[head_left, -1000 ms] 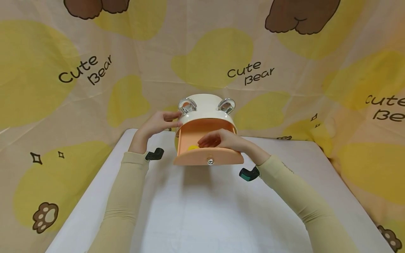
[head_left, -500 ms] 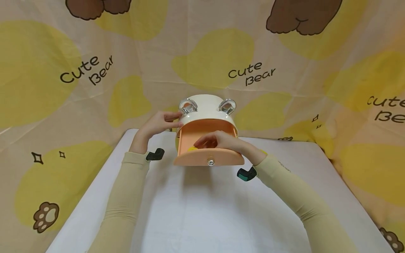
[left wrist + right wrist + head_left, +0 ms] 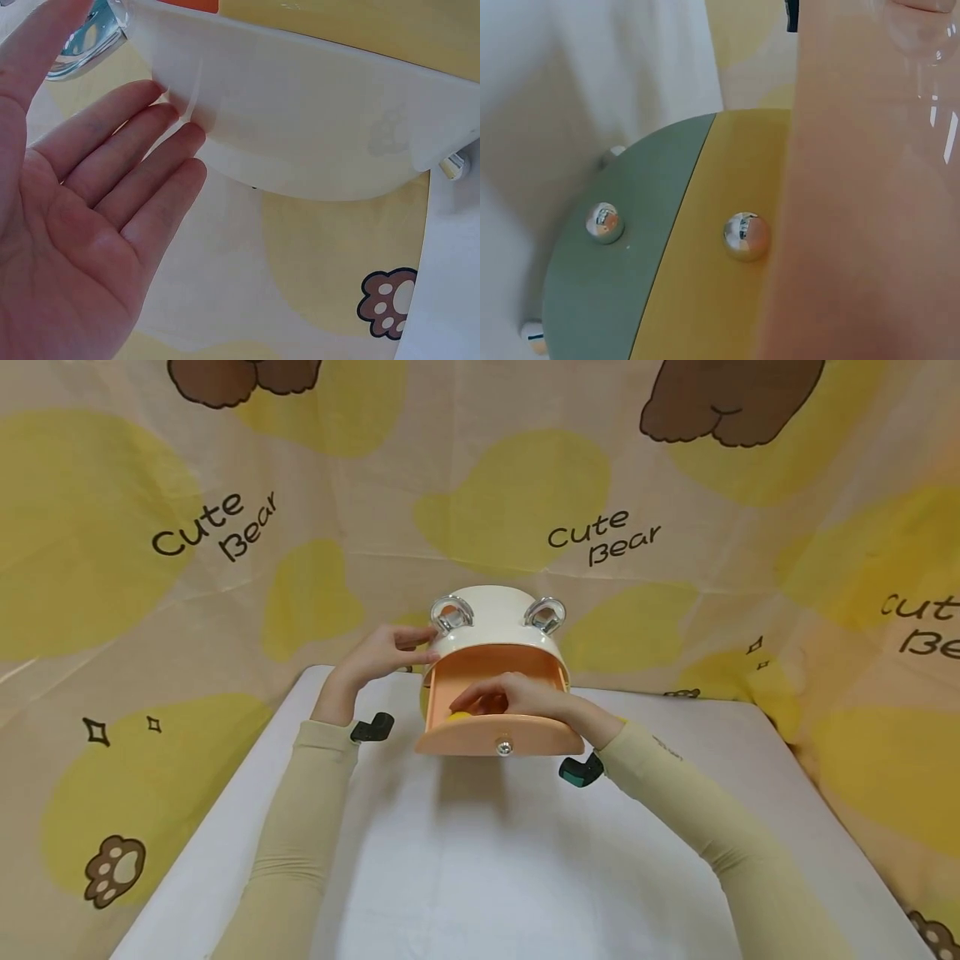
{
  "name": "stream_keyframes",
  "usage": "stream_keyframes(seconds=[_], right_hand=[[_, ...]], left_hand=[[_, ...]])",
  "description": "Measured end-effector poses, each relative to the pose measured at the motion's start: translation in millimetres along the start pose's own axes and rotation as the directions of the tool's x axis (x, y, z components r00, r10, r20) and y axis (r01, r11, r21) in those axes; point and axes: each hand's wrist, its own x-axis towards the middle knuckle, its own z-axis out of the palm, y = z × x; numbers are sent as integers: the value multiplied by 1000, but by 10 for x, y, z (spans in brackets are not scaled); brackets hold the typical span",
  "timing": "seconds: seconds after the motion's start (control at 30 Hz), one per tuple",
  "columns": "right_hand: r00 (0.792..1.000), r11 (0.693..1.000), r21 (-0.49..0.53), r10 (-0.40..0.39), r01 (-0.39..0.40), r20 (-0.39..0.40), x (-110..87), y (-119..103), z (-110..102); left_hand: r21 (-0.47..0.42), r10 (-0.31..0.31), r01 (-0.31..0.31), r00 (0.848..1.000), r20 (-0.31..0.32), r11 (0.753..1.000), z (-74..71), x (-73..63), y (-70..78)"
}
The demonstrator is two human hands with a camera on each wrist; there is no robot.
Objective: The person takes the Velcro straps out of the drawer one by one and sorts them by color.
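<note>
A cream, rounded drawer box [image 3: 495,610] with two silver ears stands at the back of the table, its top peach drawer [image 3: 465,745] pulled out. My left hand [image 3: 382,652] rests its fingertips on the box's left side, fingers nearly straight in the left wrist view. Inside the drawer, my right hand [image 3: 525,695] reaches down with bent fingers. Beneath its fingertips shows a small yellow object [image 3: 459,716], partly hidden by the drawer front; I cannot tell whether the fingers grip it. In the right wrist view the peach front hides the right hand.
Below the open drawer, a yellow drawer front [image 3: 705,247] and a green drawer front [image 3: 630,195] with silver knobs are closed. Small silver feet carry the box. A white-covered table [image 3: 480,860] extends toward me. Printed fabric [image 3: 510,502] hangs close behind the box.
My right hand has moved left inside the drawer, its fingertips now over the yellow object. My left hand has stayed at the box's side.
</note>
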Motion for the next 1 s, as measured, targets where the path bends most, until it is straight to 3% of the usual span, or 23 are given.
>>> stream_keyframes(seconds=[0.23, 0.67, 1.0], right_hand=[[998, 998, -27, -55, 55, 13, 71, -3, -1], [1000, 999, -33, -21, 20, -15, 55, -14, -11], [999, 999, 32, 25, -24, -38, -40, 14, -72]], left_hand=[[0, 7, -7, 1000, 3, 1000, 6, 4, 14], [-23, -11, 11, 1000, 23, 1000, -3, -9, 51], [17, -25, 24, 999, 35, 1000, -3, -178, 337]])
